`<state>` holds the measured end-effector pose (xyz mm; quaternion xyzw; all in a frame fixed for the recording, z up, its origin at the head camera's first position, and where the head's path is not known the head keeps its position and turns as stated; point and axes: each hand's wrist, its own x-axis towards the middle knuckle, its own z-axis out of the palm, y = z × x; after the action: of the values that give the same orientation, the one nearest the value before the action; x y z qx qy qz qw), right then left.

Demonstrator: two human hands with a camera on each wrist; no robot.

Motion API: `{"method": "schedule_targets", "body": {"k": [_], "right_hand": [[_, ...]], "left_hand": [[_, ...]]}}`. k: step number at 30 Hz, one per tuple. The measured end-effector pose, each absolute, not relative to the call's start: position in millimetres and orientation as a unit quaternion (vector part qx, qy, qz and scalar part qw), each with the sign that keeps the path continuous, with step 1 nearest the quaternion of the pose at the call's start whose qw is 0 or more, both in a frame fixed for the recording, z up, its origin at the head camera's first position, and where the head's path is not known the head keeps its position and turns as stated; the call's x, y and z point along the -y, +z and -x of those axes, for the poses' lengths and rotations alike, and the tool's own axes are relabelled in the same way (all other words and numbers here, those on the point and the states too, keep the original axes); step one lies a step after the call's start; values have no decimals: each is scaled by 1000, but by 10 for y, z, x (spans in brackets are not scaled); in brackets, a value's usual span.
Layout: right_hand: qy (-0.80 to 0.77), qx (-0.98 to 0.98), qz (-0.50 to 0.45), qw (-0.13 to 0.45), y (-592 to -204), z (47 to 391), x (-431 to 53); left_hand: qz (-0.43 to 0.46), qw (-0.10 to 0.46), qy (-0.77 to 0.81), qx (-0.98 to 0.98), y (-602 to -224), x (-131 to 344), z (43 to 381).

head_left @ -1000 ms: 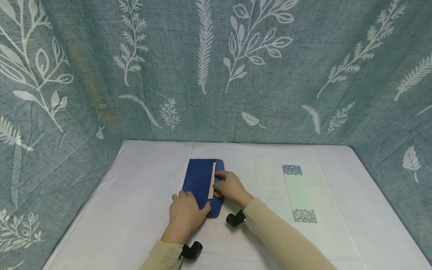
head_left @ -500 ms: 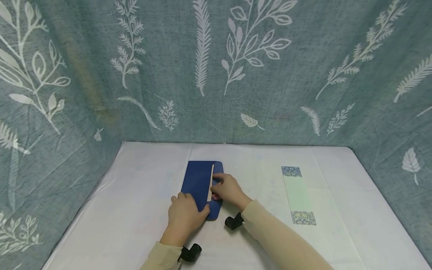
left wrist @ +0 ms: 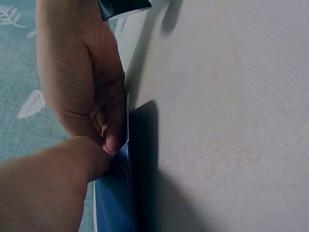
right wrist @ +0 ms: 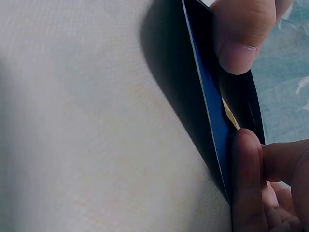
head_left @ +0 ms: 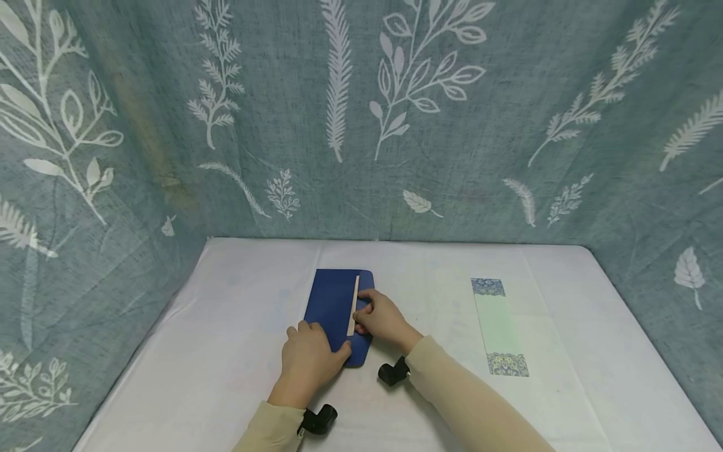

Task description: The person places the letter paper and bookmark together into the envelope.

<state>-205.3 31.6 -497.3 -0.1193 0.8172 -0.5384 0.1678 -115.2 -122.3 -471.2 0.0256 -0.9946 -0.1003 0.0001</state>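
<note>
A dark blue envelope [head_left: 330, 295] lies near the middle of the table, its flap [head_left: 366, 285] spread out to the right. From its opening a narrow strip of cream paper [head_left: 353, 317] shows; in the right wrist view just a sliver is visible. My left hand [head_left: 309, 358] holds the envelope's near end, thumb at the lower right and fingers at the left edge. Over the flap, my right hand [head_left: 384, 320] pinches the paper's exposed edge with thumb and fingers. In the left wrist view, the right hand's curled fingers [left wrist: 113, 130] meet the blue edge.
A pale green paper strip [head_left: 497, 323] with patterned ends lies to the right on the white-covered table [head_left: 226, 301]. Teal leaf-print curtains [head_left: 271, 113] surround the back and sides. Black wrist cameras [head_left: 320, 419] sit below the hands.
The exposed cream strip looks slightly narrower than a second ago, and the right hand has shifted a little left. The left hand keeps its hold; the green strip stays put.
</note>
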Motion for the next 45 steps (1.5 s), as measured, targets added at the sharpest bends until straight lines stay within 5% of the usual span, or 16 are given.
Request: {"method": "schedule_targets", "body": {"k": [22, 45], "right_hand": [[-606, -771, 127, 151, -4919, 1949, -476], [-427, -892, 145, 40, -4672, 1760, -1675]], "left_hand": [[-28, 11, -94, 995, -4717, 1183, 1181], [-27, 9, -85, 996, -4789, 1222, 1145]]}}
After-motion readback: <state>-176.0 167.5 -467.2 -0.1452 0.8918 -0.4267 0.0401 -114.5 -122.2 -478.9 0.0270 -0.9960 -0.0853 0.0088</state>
